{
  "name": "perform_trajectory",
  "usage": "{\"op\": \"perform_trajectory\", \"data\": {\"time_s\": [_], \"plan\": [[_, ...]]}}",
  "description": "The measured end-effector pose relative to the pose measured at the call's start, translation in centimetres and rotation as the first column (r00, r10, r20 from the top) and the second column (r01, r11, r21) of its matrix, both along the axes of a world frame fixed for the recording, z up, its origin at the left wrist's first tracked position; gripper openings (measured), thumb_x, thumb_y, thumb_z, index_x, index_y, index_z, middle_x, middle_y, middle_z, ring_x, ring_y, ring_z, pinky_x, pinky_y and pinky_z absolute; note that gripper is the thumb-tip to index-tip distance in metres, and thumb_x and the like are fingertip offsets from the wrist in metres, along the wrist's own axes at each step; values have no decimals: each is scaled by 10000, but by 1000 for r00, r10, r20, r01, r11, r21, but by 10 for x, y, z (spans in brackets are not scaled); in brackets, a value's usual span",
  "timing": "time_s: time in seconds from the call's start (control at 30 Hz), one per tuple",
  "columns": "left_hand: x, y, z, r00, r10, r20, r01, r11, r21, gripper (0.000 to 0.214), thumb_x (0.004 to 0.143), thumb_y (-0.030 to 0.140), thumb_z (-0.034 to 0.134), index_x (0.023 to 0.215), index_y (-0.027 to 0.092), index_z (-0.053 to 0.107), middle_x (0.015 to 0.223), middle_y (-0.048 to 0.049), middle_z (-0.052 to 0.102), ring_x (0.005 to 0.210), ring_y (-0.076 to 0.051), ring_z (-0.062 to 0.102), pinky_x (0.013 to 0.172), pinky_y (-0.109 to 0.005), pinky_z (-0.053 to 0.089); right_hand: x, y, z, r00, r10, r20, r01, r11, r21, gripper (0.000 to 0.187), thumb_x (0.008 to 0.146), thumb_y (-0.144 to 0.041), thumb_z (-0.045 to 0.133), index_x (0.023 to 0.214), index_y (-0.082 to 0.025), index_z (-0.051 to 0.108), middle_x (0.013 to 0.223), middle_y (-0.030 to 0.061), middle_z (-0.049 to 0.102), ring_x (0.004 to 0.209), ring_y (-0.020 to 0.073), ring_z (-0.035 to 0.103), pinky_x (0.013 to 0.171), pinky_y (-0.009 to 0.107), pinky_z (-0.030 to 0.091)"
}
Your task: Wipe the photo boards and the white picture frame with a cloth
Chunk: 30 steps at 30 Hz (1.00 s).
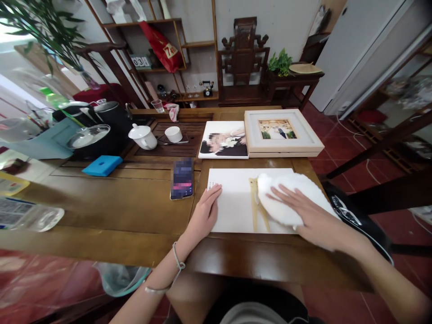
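A white rectangular board [232, 207] lies on the wooden table in front of me. My left hand [205, 211] rests on its left edge, the fingers stretched out flat. On the right half of the board is a white fluffy pad [286, 207], bulky and soft. My right hand [297, 207] lies on top of this pad with fingers spread. Two narrow tan strips [254, 204], meeting near their upper end, show on the board just left of the pad; whether they are loose or part of the board I cannot tell. The pad hides the board's right part.
Behind the board are a photo print panel [222, 139] and a pale framed photo [283, 132]. A phone [182, 178] lies to the left. Farther left are a blue block [102, 165], a lidded white cup [143, 137], a small white bowl [173, 134] and a glass-lidded pot [91, 137].
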<state>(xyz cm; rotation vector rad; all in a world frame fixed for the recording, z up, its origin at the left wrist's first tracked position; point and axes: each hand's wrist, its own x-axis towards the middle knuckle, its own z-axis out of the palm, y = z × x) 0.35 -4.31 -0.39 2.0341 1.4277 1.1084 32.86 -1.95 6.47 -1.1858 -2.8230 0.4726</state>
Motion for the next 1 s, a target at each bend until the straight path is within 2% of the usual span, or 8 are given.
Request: {"op": "perform_trajectory", "data": {"time_s": [0.13,0.23,0.4,0.5,0.57,0.7,0.87,1.0], "plan": [[0,0,-1,1000,0,3,0,1000,19,416,985,127,368,1337,215,572,1412,-126,580,1387,-246,476,1209,-560,283,-28,60,-19,979,-204,-17,204,973,108,653,912,-310,429,1549,-269,290,1631,34,236,1501,278,134,1212,563,137],[1,0,-2,1000,5,11,-5,1000,28,416,986,129,369,1335,225,576,1410,-116,584,1385,-236,480,1214,-543,283,-46,70,-30,949,-313,-49,316,930,188,594,970,-433,377,1537,-267,319,1614,57,290,1496,290,173,1210,560,152],[1,0,-3,1000,3,7,-3,999,34,421,983,121,369,1336,229,572,1412,-114,582,1388,-237,476,1211,-546,287,-47,5,-28,983,-162,-88,178,961,214,811,865,-282,510,1579,-320,128,1627,48,262,1496,320,146,1185,620,184],[1,0,-3,1000,3,2,-3,1000,30,422,983,118,365,1336,224,569,1413,-120,581,1389,-235,474,1215,-545,281,-38,-42,-18,992,-105,-76,116,981,157,991,739,-140,516,1585,-320,31,1646,41,193,1501,321,111,1180,638,185],[1,0,-3,1000,7,-3,-6,1000,27,422,983,115,361,1337,216,567,1413,-124,580,1389,-235,474,1216,-548,276,-32,-53,-13,995,-76,-62,83,991,110,1007,718,-112,502,1584,-321,33,1648,30,185,1503,307,110,1182,633,190],[1,0,-3,1000,7,-5,-7,1000,26,420,982,114,363,1336,212,566,1418,-126,575,1390,-238,473,1215,-546,278,-26,-17,-13,998,-30,-62,33,998,53,819,861,-229,504,1575,-342,119,1647,18,190,1505,288,93,1193,612,158],[0,1,-4,1000,0,-4,0,999,39,421,976,113,376,1336,223,564,1410,-119,582,1384,-237,482,1211,-547,283,-44,56,-21,986,-156,-62,162,980,115,618,971,-421,403,1554,-273,260,1631,63,240,1501,290,119,1204,576,132],[-1,1,-4,1000,0,-17,1,999,35,418,979,112,370,1339,209,559,1413,-130,579,1390,-242,475,1205,-558,287,-60,57,-21,983,-181,-33,184,970,160,627,939,-349,433,1538,-209,316,1619,98,269,1497,310,130,1204,572,128]]}}
